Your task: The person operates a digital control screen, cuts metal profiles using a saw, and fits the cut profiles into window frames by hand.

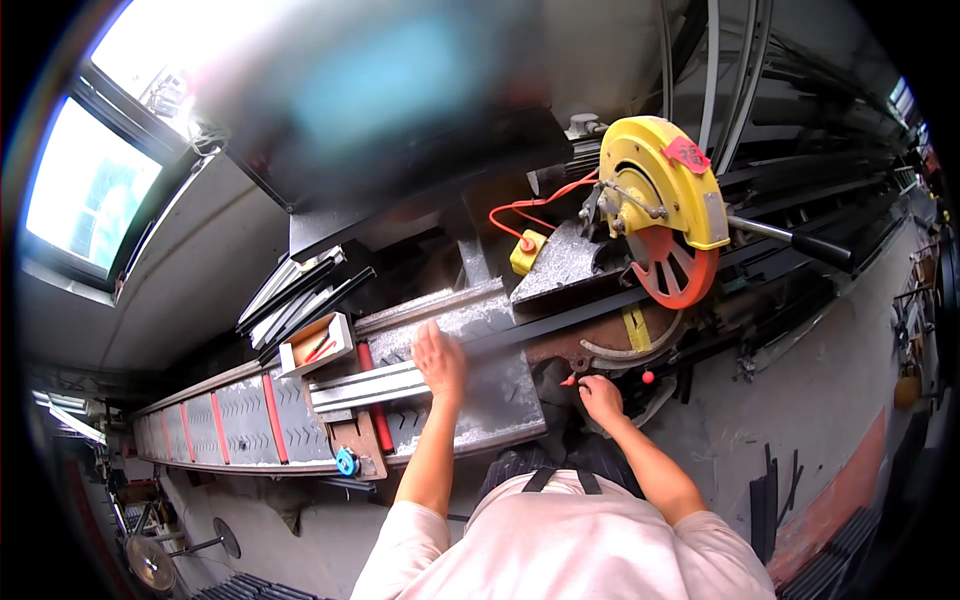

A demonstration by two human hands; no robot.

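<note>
- The left hand is lying flat, fingers spread open, pressing down on the grey bench plate right at the dark metal strip.
- The strip is running along the bench from the left hand toward the right, passing under the saw.
- The right hand is sitting at the front edge of the saw base, fingers curled in around a small red knob; how firmly they are gripping it, I cannot tell.
- The saw is standing tilted up, with a yellow guard over an orange-red blade and a black handle sticking out to the right.
- A small open box is sitting on the bench to the left of the left hand, with dark profiles stacked behind it.
- A blue knob is showing at the bench's front edge, below the box.
</note>
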